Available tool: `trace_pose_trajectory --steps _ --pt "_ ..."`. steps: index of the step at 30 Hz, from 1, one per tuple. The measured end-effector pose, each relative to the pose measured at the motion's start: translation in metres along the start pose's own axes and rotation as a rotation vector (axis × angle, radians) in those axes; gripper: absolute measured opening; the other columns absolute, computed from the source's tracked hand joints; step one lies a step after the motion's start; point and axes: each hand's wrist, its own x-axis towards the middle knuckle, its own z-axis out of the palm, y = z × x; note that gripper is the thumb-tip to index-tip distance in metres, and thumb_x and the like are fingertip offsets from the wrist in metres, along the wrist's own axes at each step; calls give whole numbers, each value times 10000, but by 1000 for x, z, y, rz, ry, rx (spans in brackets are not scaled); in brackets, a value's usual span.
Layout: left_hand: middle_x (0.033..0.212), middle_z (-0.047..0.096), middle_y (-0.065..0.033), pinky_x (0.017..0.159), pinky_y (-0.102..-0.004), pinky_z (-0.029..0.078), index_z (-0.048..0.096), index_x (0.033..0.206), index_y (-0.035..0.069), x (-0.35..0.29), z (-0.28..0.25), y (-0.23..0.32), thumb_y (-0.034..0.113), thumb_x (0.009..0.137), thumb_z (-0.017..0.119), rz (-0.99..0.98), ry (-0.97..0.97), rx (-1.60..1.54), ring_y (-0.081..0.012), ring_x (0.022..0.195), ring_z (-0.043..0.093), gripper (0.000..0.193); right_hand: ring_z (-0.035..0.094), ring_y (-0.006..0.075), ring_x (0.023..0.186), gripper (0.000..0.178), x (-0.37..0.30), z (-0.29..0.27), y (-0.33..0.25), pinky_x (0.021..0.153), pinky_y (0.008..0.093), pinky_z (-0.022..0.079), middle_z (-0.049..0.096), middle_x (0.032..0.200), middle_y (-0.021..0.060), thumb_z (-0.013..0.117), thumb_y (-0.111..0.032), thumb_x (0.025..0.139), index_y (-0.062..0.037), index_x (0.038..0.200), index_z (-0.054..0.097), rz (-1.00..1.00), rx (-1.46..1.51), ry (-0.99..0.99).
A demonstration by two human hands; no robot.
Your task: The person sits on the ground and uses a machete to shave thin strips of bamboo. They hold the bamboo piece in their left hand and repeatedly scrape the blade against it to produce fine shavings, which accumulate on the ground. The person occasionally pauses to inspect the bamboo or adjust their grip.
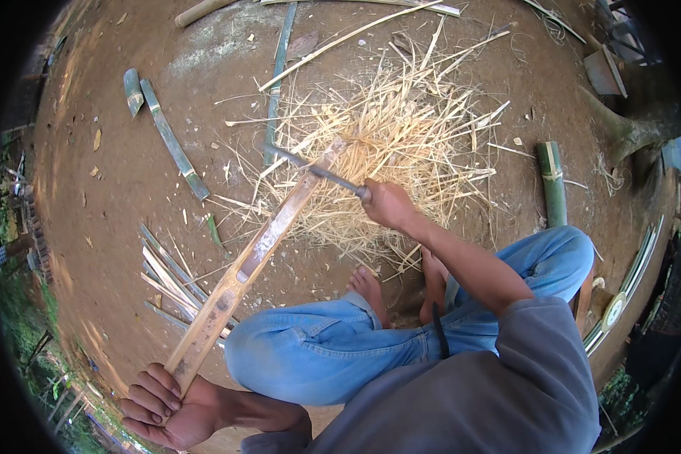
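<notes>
My left hand (175, 407) is closed round the near end of a long split bamboo piece (218, 306). Its hollow inner face is up, with pale patches and a node across it. The piece slants away to the far right, its far end over a heap of thin bamboo shavings (408, 144). In my right hand (390, 204) is the handle of a long knife (337, 179). The dark blade points to the far left and crosses the bamboo near its far end. Whether the edge bites into it I cannot tell.
Green bamboo pieces (172, 140) lie on the dirt floor to the left. Split strips (175, 276) are beside my left knee. A bamboo section (552, 181) is by my right knee, with a bundle of strips (634, 284) farther right. A tree trunk (632, 132) stands at far right.
</notes>
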Motion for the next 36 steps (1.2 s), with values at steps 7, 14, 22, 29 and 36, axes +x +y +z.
trace_pose_trajectory --steps 7,14,22,29,36 --pt "546 276 11 500 -250 260 314 627 157 -2 19 -34 225 1014 359 23 -3 54 -97 479 253 395 662 366 658 204 5 -17 4 625 476 544 656 739 223 517 -161 933 6 1016 598 -102 29 -112" --pt "545 276 16 492 -243 266 314 624 160 5 34 -20 226 1018 359 -57 -47 -12 -98 470 258 402 639 373 619 197 7 -38 29 628 499 526 637 695 221 550 -186 901 -1 956 591 39 40 -33" --pt "525 271 21 476 -239 266 317 617 163 7 67 23 223 1012 367 -34 18 43 -90 452 245 403 681 337 769 291 -6 -63 55 729 453 552 671 811 205 481 -245 976 12 1027 606 109 -85 -92" --pt "519 271 26 468 -236 256 320 610 169 4 61 42 220 1016 380 -63 6 4 -84 449 239 414 668 391 805 350 -25 -58 101 734 479 527 662 834 278 448 -280 988 23 1012 621 151 47 -29" --pt "525 248 30 446 -226 240 297 632 168 -15 92 56 270 1034 374 22 -23 10 -85 446 218 421 653 429 804 309 -95 -99 51 737 500 520 663 834 266 499 -279 948 0 1003 621 -61 21 -20"
